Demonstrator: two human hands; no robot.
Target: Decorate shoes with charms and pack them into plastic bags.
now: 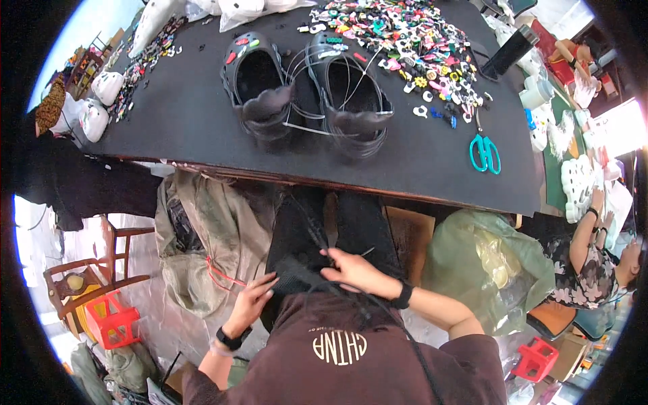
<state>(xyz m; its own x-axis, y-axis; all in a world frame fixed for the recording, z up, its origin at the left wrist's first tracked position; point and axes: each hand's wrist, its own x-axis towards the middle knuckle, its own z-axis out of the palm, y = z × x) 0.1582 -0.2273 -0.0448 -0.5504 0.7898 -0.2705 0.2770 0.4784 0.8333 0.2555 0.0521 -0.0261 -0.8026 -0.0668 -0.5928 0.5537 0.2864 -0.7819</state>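
Note:
Over my lap lies a black mesh-like piece (297,275), its kind hard to make out against my dark trousers. My left hand (251,300) pinches its left edge with the fingertips. From the other side my right hand (361,272) grips its right edge, fingers bent around it; dark cords hang about there. On the table in front of me stand two black clogs, the left clog (253,81) and the right clog (344,84), with charms on their toes and clear plastic strands looped around them. Neither hand touches them.
Colourful shoe charms (432,54) are heaped at the far right of the black table (432,162). Teal-handled scissors (484,155) and a black bottle (511,52) are nearby. Sacks (216,236) stand beneath the edge. At right, a co-worker handles a white clog (578,187).

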